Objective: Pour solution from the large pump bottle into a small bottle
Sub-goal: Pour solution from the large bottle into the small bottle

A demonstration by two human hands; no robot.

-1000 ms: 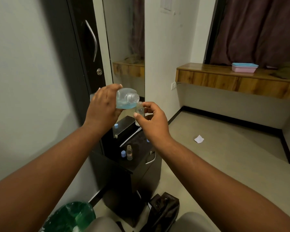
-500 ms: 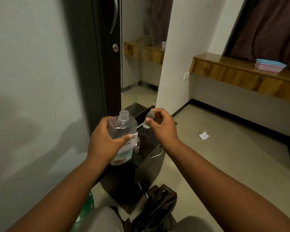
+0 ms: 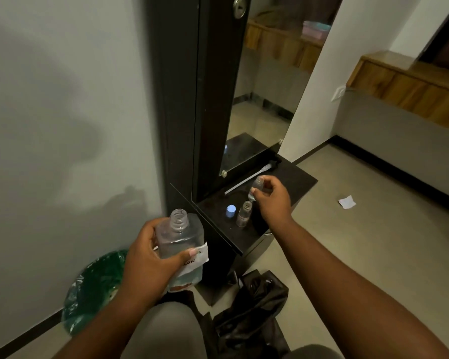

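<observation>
Overhead, the view looks down from a person's head at both bare forearms reaching toward a low dark desk (image 3: 246, 237) set against a tall mirror (image 3: 265, 94) in a black frame. A pale wall fills the left side, and a beige floor spreads to the right, where a scrap of white paper (image 3: 347, 202) lies. A wooden ledge (image 3: 410, 84) runs along the far right wall. Near the bottom left sits a green-lined bin (image 3: 94, 288), and a crumpled black bag (image 3: 254, 309) lies on the floor beside the desk.

The left hand (image 3: 151, 263) holds the large bottle (image 3: 182, 244) upright, fingers and thumb wrapped around its clear square body, off the desk's near left corner. Its neck is open with no pump fitted; a white label crosses its front, and a little bluish liquid shows low inside.

The right hand (image 3: 272, 198) pinches a small bottle (image 3: 255, 187) between thumb and fingers, above the desk, tilted slightly. Just beside it, a second small bottle (image 3: 244, 213) stands uncapped on the desk. A blue cap (image 3: 230, 211) rests to its left. A thin white pump tube (image 3: 246, 178) lies along the mirror's base.
</observation>
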